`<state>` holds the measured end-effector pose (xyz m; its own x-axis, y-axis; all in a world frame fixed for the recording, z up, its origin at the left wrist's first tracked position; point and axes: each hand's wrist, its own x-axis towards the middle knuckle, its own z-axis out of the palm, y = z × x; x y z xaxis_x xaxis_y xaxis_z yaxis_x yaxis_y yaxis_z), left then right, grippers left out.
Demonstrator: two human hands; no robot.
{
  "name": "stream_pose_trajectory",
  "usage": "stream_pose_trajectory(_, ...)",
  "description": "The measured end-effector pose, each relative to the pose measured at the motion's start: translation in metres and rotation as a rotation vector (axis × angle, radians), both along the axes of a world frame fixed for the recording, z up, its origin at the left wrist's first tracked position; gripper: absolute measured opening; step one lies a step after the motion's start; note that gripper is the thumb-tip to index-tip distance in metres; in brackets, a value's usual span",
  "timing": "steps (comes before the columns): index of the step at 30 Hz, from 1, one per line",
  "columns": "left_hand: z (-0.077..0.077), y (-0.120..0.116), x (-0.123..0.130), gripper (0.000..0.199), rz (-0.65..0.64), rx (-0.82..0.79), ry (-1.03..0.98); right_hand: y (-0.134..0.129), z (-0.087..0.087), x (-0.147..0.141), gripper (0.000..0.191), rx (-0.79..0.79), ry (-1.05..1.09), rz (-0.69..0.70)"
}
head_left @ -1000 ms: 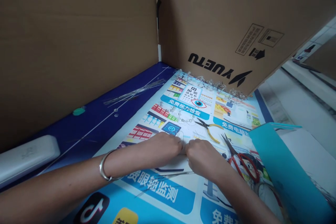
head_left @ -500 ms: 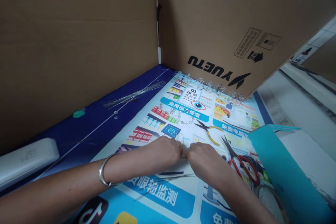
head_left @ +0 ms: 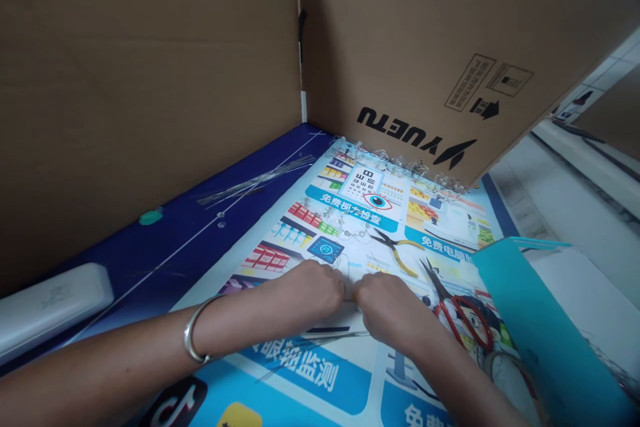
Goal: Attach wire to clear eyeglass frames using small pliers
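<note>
My left hand, with a silver bangle at its wrist, is closed, fingers curled inward. Close beside it, a small gap apart, my right hand is closed too. A thin wire curves up in a loop above the left fingers and seems to run between both hands; the fingertips themselves are hidden. Beyond the hands lie clear beads and pliers with yellow handles. Scissors with red handles rest right of my right hand. Several loose wires lie beneath my forearms.
Cardboard walls stand at the left and back. Beaded wire pieces line the back wall's foot. A wire bundle lies on the blue strip. A white case sits at left, a teal box at right, beside a tape roll.
My left hand has shifted slightly left, widening the gap between the hands a little. My right hand has barely moved, and the things on the table stay put.
</note>
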<state>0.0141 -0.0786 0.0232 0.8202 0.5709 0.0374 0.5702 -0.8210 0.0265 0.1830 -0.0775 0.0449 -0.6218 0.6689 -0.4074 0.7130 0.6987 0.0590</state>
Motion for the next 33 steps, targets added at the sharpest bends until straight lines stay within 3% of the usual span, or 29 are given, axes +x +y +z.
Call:
stream_pose_trajectory(6,0.006,0.004,0.000,0.020,-0.018,-0.025,0.032,0.002,-0.005,0.007,0.020,-0.003,0.018,-0.009)
stream_pose_trajectory(18,0.003,0.005,-0.005,0.022,0.016,0.042,0.049,0.003,0.001,0.006,0.017,-0.042,0.061,-0.025)
stream_pose_trajectory(26,0.004,0.008,-0.007,0.021,0.015,0.036,0.044,0.004,-0.003,0.005,0.015,-0.027,0.119,-0.022)
stream_pose_trajectory(33,0.010,0.011,-0.011,0.017,0.043,-0.012,-0.002,0.009,0.005,0.003,0.015,-0.013,0.100,-0.016)
